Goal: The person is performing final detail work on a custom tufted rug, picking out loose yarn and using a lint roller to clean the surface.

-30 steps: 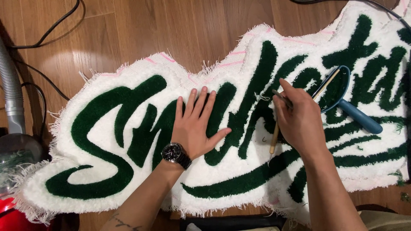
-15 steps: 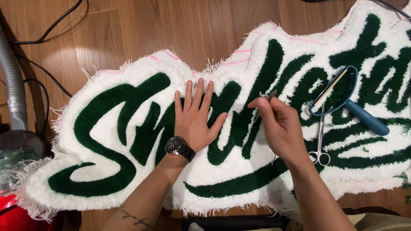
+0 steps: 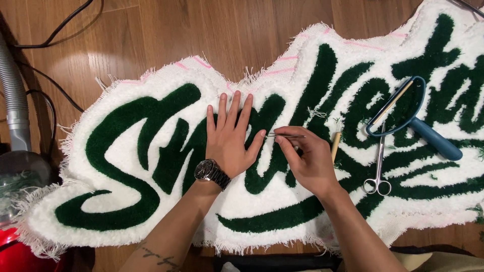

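A white tufted rug (image 3: 151,211) with dark green script lettering lies on the wooden floor. My left hand (image 3: 229,138), with a black wristwatch (image 3: 210,173) on the wrist, rests flat on the pile, fingers spread. My right hand (image 3: 307,158) pinches thin metal tweezers (image 3: 282,135), whose tips point left towards my left thumb over a green letter. A slim wooden-handled tool (image 3: 335,146) lies just right of my right hand. Small silver scissors (image 3: 378,168) lie on the rug further right.
A blue-handled loop tool (image 3: 411,123) rests on the rug at the right. A grey vacuum hose (image 3: 15,108) and black cables (image 3: 50,40) lie on the floor at the left. A red object (image 3: 17,252) sits at the bottom-left corner.
My right hand has left the scissors and blue tool area, moved left, and now holds tweezers near my left thumb. The scissors now lie on the rug. My left hand stays flat.
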